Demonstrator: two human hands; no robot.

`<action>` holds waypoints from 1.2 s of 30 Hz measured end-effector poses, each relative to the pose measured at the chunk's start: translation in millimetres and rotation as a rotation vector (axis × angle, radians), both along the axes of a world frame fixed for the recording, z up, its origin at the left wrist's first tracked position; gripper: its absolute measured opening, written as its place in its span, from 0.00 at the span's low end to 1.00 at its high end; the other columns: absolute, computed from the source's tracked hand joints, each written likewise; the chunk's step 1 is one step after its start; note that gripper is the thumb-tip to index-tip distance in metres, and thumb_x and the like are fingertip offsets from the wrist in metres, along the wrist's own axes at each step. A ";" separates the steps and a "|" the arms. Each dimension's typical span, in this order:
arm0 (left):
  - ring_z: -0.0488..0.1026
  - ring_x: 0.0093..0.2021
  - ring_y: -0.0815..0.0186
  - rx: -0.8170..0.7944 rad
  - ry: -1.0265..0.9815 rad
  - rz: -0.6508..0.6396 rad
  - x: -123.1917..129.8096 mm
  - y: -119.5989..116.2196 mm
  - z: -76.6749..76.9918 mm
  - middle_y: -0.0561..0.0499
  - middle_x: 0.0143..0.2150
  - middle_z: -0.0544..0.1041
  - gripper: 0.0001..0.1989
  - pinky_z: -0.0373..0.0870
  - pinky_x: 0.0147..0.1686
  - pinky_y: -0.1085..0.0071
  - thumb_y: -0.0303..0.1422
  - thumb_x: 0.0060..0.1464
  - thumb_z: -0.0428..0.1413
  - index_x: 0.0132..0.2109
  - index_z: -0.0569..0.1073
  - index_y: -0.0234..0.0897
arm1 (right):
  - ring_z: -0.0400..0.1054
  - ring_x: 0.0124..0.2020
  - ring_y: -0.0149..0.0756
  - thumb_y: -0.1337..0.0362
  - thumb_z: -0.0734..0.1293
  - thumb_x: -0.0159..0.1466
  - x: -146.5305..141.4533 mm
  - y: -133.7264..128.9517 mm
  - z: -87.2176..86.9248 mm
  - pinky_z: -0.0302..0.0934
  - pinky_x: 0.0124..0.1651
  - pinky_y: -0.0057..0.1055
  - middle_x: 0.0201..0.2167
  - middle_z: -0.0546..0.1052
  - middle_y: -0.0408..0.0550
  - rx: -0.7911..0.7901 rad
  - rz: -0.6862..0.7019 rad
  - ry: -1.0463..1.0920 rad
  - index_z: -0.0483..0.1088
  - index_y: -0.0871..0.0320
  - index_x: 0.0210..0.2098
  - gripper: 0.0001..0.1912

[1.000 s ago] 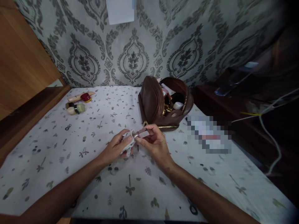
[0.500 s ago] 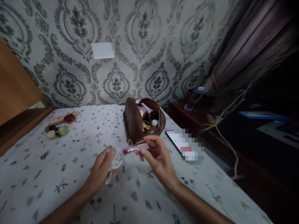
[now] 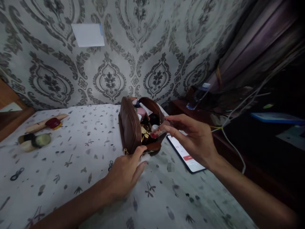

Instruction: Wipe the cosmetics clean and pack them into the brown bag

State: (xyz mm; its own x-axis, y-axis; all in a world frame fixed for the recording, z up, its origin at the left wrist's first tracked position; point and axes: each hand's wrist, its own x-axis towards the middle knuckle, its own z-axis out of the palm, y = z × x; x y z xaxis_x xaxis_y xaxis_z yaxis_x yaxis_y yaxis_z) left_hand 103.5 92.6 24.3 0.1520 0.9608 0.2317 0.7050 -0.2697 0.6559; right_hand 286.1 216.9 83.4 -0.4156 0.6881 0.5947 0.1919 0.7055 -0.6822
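An open brown bag [image 3: 130, 122] stands on the patterned cloth, with cosmetics and gold-coloured items inside. My right hand [image 3: 194, 136] pinches a clear tube with red in it [image 3: 157, 131], held over the bag's opening. My left hand [image 3: 128, 170] is at the bag's front edge, its fingers closed round a crumpled white tissue [image 3: 145, 157] that is mostly hidden. Beneath my right hand lies a lit phone [image 3: 188, 156].
At the left lie a beige stick-like item [image 3: 35, 126], a dark red round item [image 3: 53, 123] and small jars [image 3: 43, 140]. A clear bottle [image 3: 197, 97] stands on the brown furniture at the right, near white cables [image 3: 232, 146].
My right hand has moved right and up with the tube, from in front of the bag to over its opening. My left hand has moved right to the bag's front edge. The view has shifted.
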 end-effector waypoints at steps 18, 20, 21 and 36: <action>0.75 0.19 0.63 0.294 0.740 0.119 -4.6 2.4 3.4 0.53 0.27 0.79 0.23 0.64 0.15 0.71 0.25 0.60 0.48 0.62 0.59 0.32 | 0.76 0.36 0.38 0.58 0.68 0.65 -7.7 5.8 5.0 0.71 0.39 0.35 0.37 0.81 0.45 0.147 0.026 -0.049 0.74 0.52 0.46 0.11; 0.73 0.17 0.63 0.357 0.900 0.136 -2.3 -0.1 7.0 0.54 0.24 0.76 0.24 0.61 0.13 0.70 0.23 0.55 0.49 0.60 0.61 0.31 | 0.75 0.36 0.37 0.59 0.68 0.65 -13.4 6.5 3.6 0.71 0.39 0.33 0.37 0.80 0.46 0.158 0.053 -0.049 0.75 0.54 0.45 0.10; 0.72 0.16 0.63 0.386 0.950 0.132 -1.2 -1.2 8.4 0.54 0.24 0.76 0.25 0.61 0.13 0.70 0.22 0.54 0.49 0.59 0.63 0.30 | 0.75 0.36 0.36 0.60 0.68 0.65 -16.3 7.2 2.7 0.70 0.38 0.31 0.37 0.80 0.46 0.163 0.080 -0.064 0.75 0.55 0.45 0.10; 0.70 0.20 0.68 0.343 1.080 0.123 -9.4 -4.1 13.8 0.55 0.25 0.73 0.32 0.60 0.15 0.75 0.23 0.54 0.50 0.65 0.60 0.41 | 0.70 0.31 0.31 0.65 0.68 0.64 -32.5 22.8 -2.3 0.60 0.33 0.26 0.31 0.78 0.43 -0.114 0.212 -0.066 0.73 0.60 0.38 0.05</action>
